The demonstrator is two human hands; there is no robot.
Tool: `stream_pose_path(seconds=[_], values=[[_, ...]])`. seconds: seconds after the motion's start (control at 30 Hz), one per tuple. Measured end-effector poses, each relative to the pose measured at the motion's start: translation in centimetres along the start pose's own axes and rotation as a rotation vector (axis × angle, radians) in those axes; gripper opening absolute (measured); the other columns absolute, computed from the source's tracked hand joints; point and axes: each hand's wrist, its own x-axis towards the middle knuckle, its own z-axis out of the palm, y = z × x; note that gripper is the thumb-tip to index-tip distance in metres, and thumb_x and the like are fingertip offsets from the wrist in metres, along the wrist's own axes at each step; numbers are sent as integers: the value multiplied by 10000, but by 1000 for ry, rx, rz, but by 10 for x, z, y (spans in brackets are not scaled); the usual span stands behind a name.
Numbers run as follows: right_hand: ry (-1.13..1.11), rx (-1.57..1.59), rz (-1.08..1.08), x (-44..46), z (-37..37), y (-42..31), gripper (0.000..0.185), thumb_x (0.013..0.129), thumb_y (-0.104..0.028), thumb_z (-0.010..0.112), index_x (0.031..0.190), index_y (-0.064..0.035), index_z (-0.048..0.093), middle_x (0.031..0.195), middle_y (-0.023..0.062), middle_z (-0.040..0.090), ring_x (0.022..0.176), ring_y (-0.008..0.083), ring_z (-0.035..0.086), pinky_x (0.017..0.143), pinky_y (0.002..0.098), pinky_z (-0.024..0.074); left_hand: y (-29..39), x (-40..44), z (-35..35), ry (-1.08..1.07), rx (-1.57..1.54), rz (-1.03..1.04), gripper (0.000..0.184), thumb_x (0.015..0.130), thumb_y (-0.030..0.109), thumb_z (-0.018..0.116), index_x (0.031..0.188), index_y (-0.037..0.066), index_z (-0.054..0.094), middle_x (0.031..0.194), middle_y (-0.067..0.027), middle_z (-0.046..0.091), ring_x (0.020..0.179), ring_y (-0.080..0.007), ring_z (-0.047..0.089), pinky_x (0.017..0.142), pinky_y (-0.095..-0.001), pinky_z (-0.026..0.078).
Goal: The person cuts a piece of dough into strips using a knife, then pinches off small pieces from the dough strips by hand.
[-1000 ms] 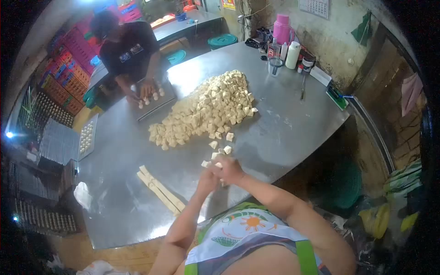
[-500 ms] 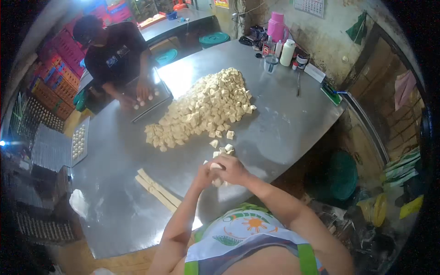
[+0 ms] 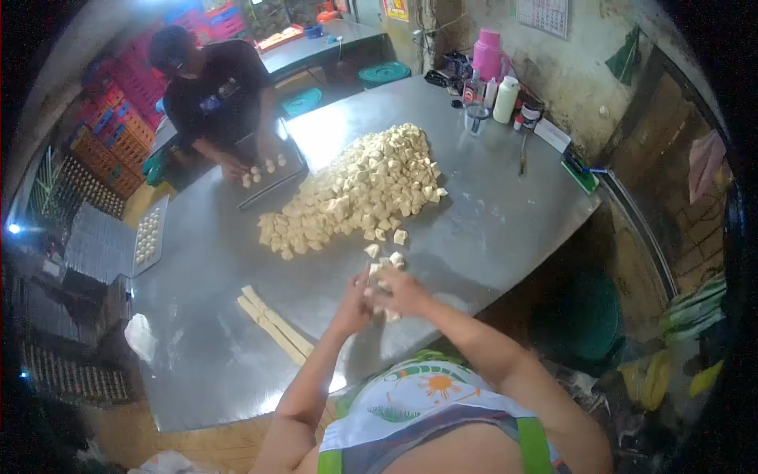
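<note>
My left hand (image 3: pixel 354 306) is over the near part of the steel table, its fingers stretched up and apart. Close beside it, my right hand (image 3: pixel 404 294) is smeared by motion, and whether it holds anything cannot be made out. A few loose dough pieces (image 3: pixel 396 259) lie just beyond my fingers, and more pale dough (image 3: pixel 392 315) shows under the right hand. Farther off spreads a large heap of cut dough pieces (image 3: pixel 355 186). Long dough strips (image 3: pixel 272 324) lie to the left of my left forearm.
Across the steel table (image 3: pixel 205 316), a person (image 3: pixel 225 103) handles small dough balls (image 3: pixel 268 166) by a metal tray edge. A tray of dough balls (image 3: pixel 148 237) sits at the left edge, near a white mound (image 3: pixel 140 337). Bottles and a pink jug (image 3: pixel 488 57) stand at the back right.
My hands have moved slightly apart from being closed together around a dough piece. The view has shifted a little. The person opposite has moved a hand among the dough balls.
</note>
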Motion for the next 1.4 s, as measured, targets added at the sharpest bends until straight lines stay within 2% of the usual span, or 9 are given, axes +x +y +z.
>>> stream_pose_path(seconds=[0.13,0.23,0.33,0.47,0.53,0.87,1.03,1.3,1.4], values=[[24,277,-66,2,-19,-39,262,825,-309,686,886,-56,664,941,141,672,869,337,646,780,419,512,0,15,4,207,44,302,541,782,28,639,1316,57,553,1172,-187,611,1037,-323,601,759,-327,515],[122,6,-50,6,-14,-31,258,823,-305,687,894,-57,667,945,146,673,890,340,650,777,421,511,9,12,23,205,-294,-24,291,845,124,652,1122,34,658,952,-138,706,835,-317,652,703,-334,524],[-167,-105,394,15,-26,-11,354,815,-326,702,1045,-64,641,1015,177,670,957,373,645,818,461,504,60,9,16,-214,141,-463,251,878,168,606,1083,41,675,940,-154,690,868,-343,665,816,-389,513],[-254,-302,595,6,-17,36,488,811,-345,709,1196,-66,601,1099,208,658,1027,397,629,871,487,495,23,-19,25,-168,-90,6,410,864,209,623,1244,57,601,1000,-192,670,875,-361,653,808,-402,515],[47,-271,210,-9,-14,28,543,804,-353,719,1240,-56,593,1111,210,656,1052,391,624,907,485,492,-36,-16,40,43,-310,-177,489,848,76,673,1320,56,545,1078,-119,663,900,-144,623,752,-322,527],[96,169,37,-5,12,-33,312,837,-315,695,1048,-86,679,1035,187,671,961,384,645,787,427,515,-16,-6,23,22,-286,-28,372,860,76,580,1227,23,609,1120,-137,675,1063,-272,632,907,-359,490],[-93,-203,694,-1,-18,11,380,806,-357,733,1016,-55,637,932,166,670,857,393,653,763,477,511,30,-16,5,-236,33,35,272,874,54,575,1123,2,671,921,-142,709,904,-291,674,810,-364,523],[-174,128,71,-18,-8,-28,422,815,-339,729,1125,-70,629,1091,184,644,1036,371,611,907,450,475,34,10,29,530,-231,277,321,847,67,599,1158,2,647,964,-193,703,909,-320,685,824,-376,527],[35,268,-69,-6,-15,-47,373,818,-312,727,1101,-86,636,1078,165,653,1005,370,619,868,447,487,17,3,13,171,-212,-5,302,837,97,615,1126,20,655,933,-182,695,874,-289,682,800,-373,523]])
